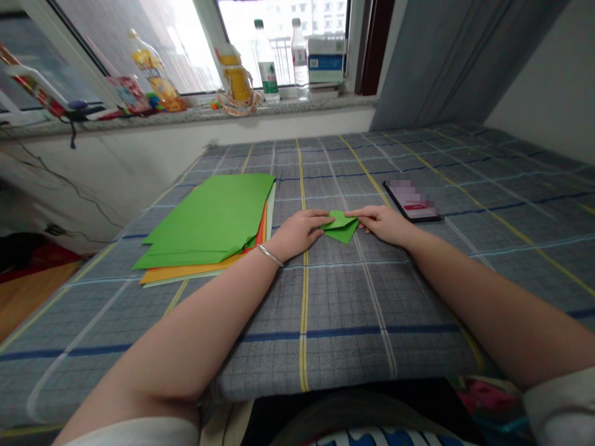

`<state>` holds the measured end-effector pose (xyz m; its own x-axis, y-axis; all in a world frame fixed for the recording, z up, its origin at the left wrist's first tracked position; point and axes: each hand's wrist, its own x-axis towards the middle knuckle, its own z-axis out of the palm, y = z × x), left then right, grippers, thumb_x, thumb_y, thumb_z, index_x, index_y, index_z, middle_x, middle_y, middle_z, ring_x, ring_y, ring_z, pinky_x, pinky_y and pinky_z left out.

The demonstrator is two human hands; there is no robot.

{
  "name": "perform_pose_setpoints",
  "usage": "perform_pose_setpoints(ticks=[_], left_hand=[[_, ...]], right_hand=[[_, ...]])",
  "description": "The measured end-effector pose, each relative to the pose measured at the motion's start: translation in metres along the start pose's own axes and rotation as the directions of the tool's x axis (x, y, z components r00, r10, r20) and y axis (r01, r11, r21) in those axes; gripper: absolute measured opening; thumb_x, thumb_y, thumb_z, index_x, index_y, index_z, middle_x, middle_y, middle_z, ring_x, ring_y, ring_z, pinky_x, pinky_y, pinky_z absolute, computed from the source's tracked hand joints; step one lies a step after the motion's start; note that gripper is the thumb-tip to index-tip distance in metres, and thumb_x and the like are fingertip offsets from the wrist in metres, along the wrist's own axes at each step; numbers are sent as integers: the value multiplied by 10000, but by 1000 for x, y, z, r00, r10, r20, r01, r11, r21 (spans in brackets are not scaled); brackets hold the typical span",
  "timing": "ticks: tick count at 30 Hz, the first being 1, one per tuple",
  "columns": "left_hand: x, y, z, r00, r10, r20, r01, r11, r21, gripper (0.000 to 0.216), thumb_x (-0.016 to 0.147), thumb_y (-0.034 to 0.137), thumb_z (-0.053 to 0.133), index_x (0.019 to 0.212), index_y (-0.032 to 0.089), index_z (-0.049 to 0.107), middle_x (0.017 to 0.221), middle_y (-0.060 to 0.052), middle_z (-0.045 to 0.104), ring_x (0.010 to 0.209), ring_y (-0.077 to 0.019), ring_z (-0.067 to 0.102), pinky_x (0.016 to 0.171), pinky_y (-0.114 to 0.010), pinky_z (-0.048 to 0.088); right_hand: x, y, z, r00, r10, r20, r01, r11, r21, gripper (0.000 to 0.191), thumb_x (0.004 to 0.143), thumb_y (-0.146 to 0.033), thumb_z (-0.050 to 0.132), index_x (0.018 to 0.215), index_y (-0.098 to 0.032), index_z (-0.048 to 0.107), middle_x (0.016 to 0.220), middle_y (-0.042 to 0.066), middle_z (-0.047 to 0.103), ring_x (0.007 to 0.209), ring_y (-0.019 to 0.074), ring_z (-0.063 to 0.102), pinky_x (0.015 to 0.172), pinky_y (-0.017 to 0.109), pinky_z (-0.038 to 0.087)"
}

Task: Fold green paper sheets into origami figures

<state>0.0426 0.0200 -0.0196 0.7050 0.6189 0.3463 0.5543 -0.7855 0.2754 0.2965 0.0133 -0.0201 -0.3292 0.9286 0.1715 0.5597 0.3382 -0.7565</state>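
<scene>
A small folded green paper (341, 227) lies on the grey plaid bed sheet (325, 310) in front of me. My left hand (300, 232) rests at its left edge, fingers curled and pinching the paper. My right hand (383, 222) holds the paper's right side, its fingers pressed together over the upper edge. A silver bangle (270, 254) sits on my left wrist. Both forearms reach across the sheet from the near edge.
A stack of coloured paper sheets (214, 223), green on top with orange and yellow below, lies to the left. A phone (413, 201) lies to the right of my hands. Bottles (267, 62) and clutter stand on the windowsill (186, 114) beyond the bed.
</scene>
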Motion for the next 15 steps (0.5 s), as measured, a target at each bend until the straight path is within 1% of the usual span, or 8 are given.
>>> perform_pose_setpoints(ticks=[2, 4, 7, 10, 13, 15], left_hand=[[0, -1, -3, 998, 38, 50, -40, 998, 39, 388, 893, 153, 542, 1271, 207, 610, 1340, -86, 597, 1189, -220, 576, 1050, -425, 435], [0, -2, -5, 995, 60, 80, -66, 995, 78, 366, 903, 165, 535, 1255, 208, 622, 1330, -76, 611, 1173, -221, 591, 1040, -426, 442], [0, -5, -6, 993, 77, 85, -86, 991, 107, 348, 908, 168, 523, 1236, 206, 637, 1313, -61, 626, 1158, -207, 604, 1036, -398, 447], [0, -6, -5, 992, 89, 86, -100, 987, 123, 345, 909, 160, 510, 1224, 197, 646, 1297, -54, 637, 1151, -197, 609, 1036, -378, 448], [0, -2, -6, 991, 90, 95, -104, 982, 158, 336, 921, 175, 491, 1214, 182, 654, 1291, -62, 640, 1153, -205, 606, 1033, -381, 448], [0, 1, -7, 991, 82, 104, -100, 979, 181, 330, 928, 192, 485, 1208, 179, 659, 1291, -68, 640, 1154, -210, 603, 1030, -380, 449]], right_hand=[[-1, -2, -2, 1000, -19, 16, 20, 998, -60, 340, 842, -141, 510, 1075, -209, 748, 824, 34, 716, 678, 128, 609, 696, 278, 500], [-1, -4, -2, 999, -24, 22, 26, 996, -91, 320, 841, -154, 520, 1047, -213, 758, 866, 41, 731, 745, 147, 638, 748, 296, 508], [-1, -4, 1, 999, -37, -4, 37, 995, -93, 249, 873, -283, 555, 963, -220, 779, 928, 59, 746, 852, 192, 665, 801, 328, 511], [0, 0, 6, 999, -32, -25, 30, 996, -84, 238, 858, -381, 604, 902, -233, 784, 935, 62, 750, 852, 215, 670, 773, 339, 513], [1, 3, 8, 1000, -12, -18, 11, 995, -95, 252, 835, -428, 630, 911, -243, 782, 887, 51, 745, 757, 192, 650, 690, 321, 494], [0, 4, 8, 1000, -20, -11, 18, 989, -148, 259, 808, -437, 658, 931, -248, 784, 813, 40, 724, 692, 173, 612, 634, 305, 462]])
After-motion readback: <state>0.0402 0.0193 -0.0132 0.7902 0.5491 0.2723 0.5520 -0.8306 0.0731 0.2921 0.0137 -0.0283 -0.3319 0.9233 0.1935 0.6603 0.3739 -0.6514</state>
